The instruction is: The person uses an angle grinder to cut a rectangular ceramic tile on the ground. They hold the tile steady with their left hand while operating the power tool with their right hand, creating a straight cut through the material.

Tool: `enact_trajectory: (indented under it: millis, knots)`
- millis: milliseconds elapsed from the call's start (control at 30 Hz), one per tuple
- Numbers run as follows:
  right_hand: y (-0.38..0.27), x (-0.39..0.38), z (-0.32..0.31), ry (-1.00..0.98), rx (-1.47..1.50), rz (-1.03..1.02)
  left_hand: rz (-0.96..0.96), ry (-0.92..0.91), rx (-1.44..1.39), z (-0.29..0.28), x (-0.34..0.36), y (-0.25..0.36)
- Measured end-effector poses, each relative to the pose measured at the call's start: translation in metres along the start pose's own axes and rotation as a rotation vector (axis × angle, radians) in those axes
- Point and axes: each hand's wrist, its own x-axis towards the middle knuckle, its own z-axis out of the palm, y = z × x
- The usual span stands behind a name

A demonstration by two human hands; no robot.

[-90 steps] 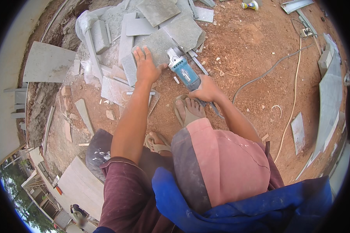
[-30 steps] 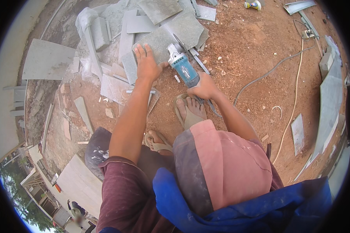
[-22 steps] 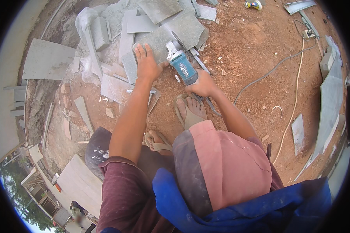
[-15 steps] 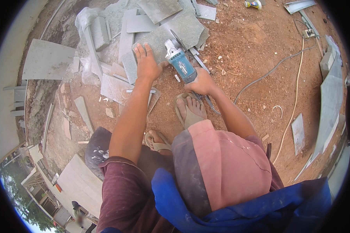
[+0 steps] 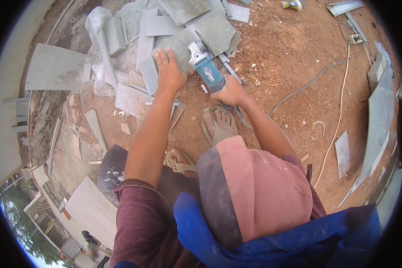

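Note:
My right hand [image 5: 231,90] is wrapped round the rear body of a blue angle grinder [image 5: 208,73]. The grinder's thin disc [image 5: 203,43] stands on edge by the right part of a grey stone slab [image 5: 178,44]; I cannot tell whether it touches. Flat on the slab's near left part rests my left hand [image 5: 170,73], fingers stretched forward and thumb pointing toward the grinder. Narrow offcut strips [image 5: 230,68] lie just right of the disc. A grey power cord [image 5: 242,117] trails from behind the grinder.
More grey slabs [image 5: 183,11] are piled at the far side. A block [image 5: 115,38] and plastic wrap stand left. My sandalled feet [image 5: 219,123] are close below the grinder. Cables [image 5: 339,111] cross the dirt to a socket box [image 5: 355,38]. Another person [image 5: 91,245] is at the lower left.
The grinder's front end has shifted slightly up and left along the slab, its body tilting a little with my right hand. My left hand stays in place.

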Motion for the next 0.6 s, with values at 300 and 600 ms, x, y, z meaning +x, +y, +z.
enact_trajectory:
  millis: [300, 600]
  knots:
    - [0.004, 0.006, 0.001, 0.019, 0.020, -0.050, 0.000, -0.001, -0.018, 0.002, 0.002, 0.000]
    - [0.004, 0.015, 0.004, 0.015, -0.019, -0.004, 0.015, 0.029, -0.010, 0.007, 0.003, -0.004]
